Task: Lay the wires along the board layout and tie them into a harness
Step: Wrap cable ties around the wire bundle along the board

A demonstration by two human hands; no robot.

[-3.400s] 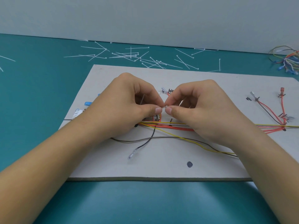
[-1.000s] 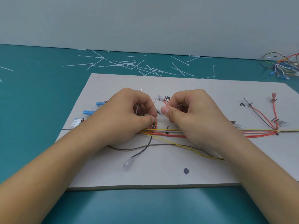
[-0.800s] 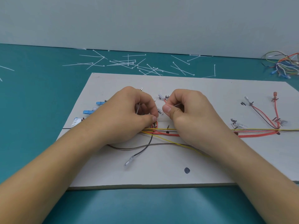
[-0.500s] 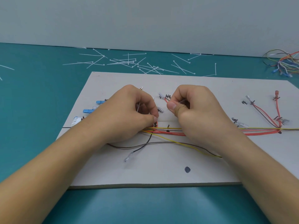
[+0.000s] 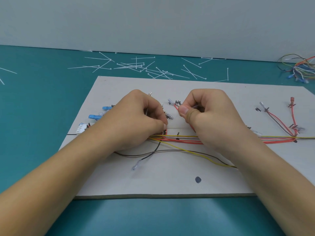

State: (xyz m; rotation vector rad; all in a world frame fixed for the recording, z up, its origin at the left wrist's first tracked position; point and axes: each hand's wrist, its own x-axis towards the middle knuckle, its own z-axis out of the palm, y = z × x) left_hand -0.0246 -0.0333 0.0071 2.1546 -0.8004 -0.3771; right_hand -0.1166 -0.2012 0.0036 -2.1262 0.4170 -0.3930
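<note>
A white layout board [image 5: 170, 181] lies on the teal table, with a bundle of red, orange and yellow wires [image 5: 185, 139] running across its middle. My left hand [image 5: 136, 123] rests on the bundle's left part and pinches a thin white cable tie where the wires gather. My right hand [image 5: 208, 114] is curled just to the right and pinches the tie's free tail between thumb and forefinger. A brown wire [image 5: 170, 151] and a loose yellow wire [image 5: 196, 154] sag toward the board's front. A black wire ends in a clear terminal [image 5: 136, 166].
Several loose white cable ties [image 5: 136, 66] are scattered on the table behind the board. A heap of spare coloured wires [image 5: 301, 68] lies at the far right. Blue terminals [image 5: 94, 116] and a white connector [image 5: 81, 131] sit at the board's left; red branch wires [image 5: 293, 120] at its right.
My right hand has drawn the tie's tail up and away to the right, widening the gap between my hands. My left hand has stayed on the bundle.
</note>
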